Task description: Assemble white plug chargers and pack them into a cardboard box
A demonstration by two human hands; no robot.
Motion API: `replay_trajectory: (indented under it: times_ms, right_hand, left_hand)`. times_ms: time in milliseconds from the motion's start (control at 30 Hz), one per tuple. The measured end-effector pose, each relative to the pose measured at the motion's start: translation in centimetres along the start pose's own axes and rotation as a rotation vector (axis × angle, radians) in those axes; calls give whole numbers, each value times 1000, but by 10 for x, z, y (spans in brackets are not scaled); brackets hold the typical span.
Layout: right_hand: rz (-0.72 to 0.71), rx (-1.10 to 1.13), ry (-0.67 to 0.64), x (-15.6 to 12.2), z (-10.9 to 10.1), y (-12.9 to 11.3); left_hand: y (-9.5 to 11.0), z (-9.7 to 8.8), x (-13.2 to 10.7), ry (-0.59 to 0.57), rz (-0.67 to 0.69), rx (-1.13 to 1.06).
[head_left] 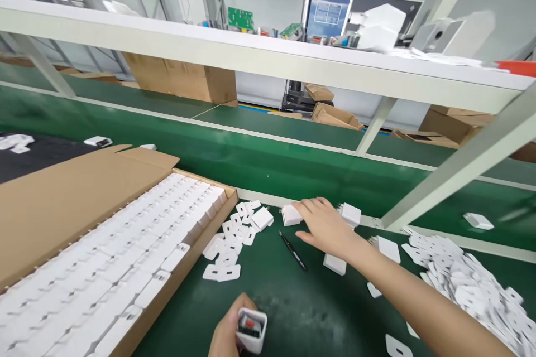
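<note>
My left hand (230, 326) is closed around a white charger housing (252, 332), whose open end faces up and shows dark and red parts inside. Stretched over the green bench, my right hand (324, 223) has its fingers apart, with the fingertips near or touching a white charger (290, 215); contact is hard to tell. Other chargers lie about that hand: one behind it (350, 215), another below the wrist (335, 264), and one with prongs (386, 248) right of the forearm. Black tweezers (293, 251) lie between the hands. Small white cover plates (228, 254) are scattered beside another charger (262, 218).
At the left stands an open cardboard box (167, 295) with rows of white chargers. A heap of white plates (469, 284) lies on the right. A white shelf frame (259, 53) crosses above the bench, with a slanting post (456, 162) at the right.
</note>
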State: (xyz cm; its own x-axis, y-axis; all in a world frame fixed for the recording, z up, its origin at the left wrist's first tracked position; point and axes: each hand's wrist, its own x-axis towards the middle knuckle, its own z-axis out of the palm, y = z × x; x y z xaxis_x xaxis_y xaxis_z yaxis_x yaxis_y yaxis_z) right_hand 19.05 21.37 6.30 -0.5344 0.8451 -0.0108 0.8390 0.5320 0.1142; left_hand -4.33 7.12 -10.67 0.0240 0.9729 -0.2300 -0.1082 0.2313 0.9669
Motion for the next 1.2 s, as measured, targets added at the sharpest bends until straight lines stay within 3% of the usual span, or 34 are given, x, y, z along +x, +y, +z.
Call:
replay_trajectory:
  times_ms: [67,233,300,400,533,700,867,1000,1200]
  right_hand:
    - [49,46,61,-50,-1,9]
    - [158,109,-95,-164,36,50]
    - [185,158,-119,-189,57,63]
    - [199,237,-45,-209,82,72]
    - [207,298,175,-217,87,53]
    - [124,539,497,-205,53,-17]
    - [-74,416,582,-182,28,-72]
    - [-173,373,609,-170,26,-82]
    - [-156,399,630,-169,34,-82]
  left_hand:
    - [2,0,6,-1,-1,-58]
    - [25,20,3,-46,60,-174]
    - [38,34,-6,-56,73,-171]
    - [54,52,-20,-94,81,-126]
    - [65,66,-33,-145,147,-66]
    - [70,77,-44,-202,136,113]
    - [70,86,-55,-281,153,163]
    - [71,87,-60,-301,201,167]
    - [70,91,-62,-290,206,140]
